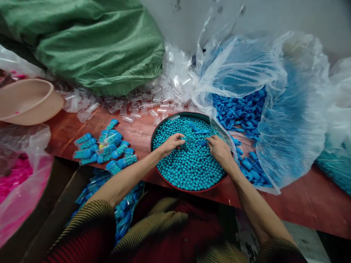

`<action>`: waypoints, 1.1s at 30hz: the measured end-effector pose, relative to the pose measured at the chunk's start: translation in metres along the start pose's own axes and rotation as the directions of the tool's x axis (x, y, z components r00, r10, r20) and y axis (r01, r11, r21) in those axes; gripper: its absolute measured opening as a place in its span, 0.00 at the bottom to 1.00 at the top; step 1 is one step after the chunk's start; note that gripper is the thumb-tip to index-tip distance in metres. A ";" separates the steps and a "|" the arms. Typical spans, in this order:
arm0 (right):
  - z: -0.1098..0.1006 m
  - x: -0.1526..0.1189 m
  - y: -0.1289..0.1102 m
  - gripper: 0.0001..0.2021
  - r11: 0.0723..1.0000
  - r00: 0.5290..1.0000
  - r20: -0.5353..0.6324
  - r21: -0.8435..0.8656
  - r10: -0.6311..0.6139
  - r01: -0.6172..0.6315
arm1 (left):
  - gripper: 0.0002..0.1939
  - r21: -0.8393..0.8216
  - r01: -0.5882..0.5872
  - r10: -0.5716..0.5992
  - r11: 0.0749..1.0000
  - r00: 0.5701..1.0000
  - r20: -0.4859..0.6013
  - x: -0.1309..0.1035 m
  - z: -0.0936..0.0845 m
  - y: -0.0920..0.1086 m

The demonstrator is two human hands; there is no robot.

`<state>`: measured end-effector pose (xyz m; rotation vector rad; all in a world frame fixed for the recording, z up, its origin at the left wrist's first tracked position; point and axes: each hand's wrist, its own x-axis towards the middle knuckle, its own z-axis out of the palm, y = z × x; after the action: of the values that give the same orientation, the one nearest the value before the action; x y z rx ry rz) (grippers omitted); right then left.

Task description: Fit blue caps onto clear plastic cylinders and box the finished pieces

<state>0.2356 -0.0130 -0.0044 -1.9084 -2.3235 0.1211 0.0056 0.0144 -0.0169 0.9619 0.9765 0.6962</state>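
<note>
A round dark-rimmed tray [154, 143] full of small turquoise balls [189, 170] stands at the table's front edge. Over its middle, my left hand [173, 143] is closed on a clear tube [187, 142]. To its right, my right hand [219, 149] pinches a blue cap [203, 143]. The two pieces are apart. A few more blue caps [202, 131] lie on the balls behind my hands, and a clear tube [174, 117] rests near the back rim.
Filled tubes with blue caps [109, 142] lie left of the tray. Empty clear tubes [135, 109] are heaped behind, beside a green sack [104, 47]. Blue caps [238, 111] spill from a plastic bag [296, 120] at the right. A beige basin [30, 102] stands far left.
</note>
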 end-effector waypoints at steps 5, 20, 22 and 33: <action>-0.018 -0.026 -0.033 0.14 0.997 0.999 -0.048 -0.071 0.000 -0.003 | 0.17 -0.014 -0.040 0.039 0.999 0.995 -0.090 -0.010 0.002 -0.002; -0.021 0.003 -0.052 0.14 0.773 0.991 0.021 0.628 -0.134 0.091 | 0.09 0.228 -0.218 0.241 0.949 0.967 -0.077 -0.026 0.019 -0.011; -0.021 0.004 -0.057 0.14 0.745 0.986 0.045 0.661 -0.162 0.092 | 0.10 0.215 -0.233 0.247 0.948 0.968 -0.041 -0.025 0.023 -0.012; 0.000 -0.031 -0.034 0.14 0.747 0.990 0.116 0.664 -0.073 -0.023 | 0.23 -0.264 0.045 0.023 0.963 0.968 0.249 -0.040 0.021 -0.001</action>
<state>0.2087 -0.0501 -0.0011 -1.5182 -1.9679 0.9684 0.0084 -0.0266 0.0018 0.7819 0.6456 0.6597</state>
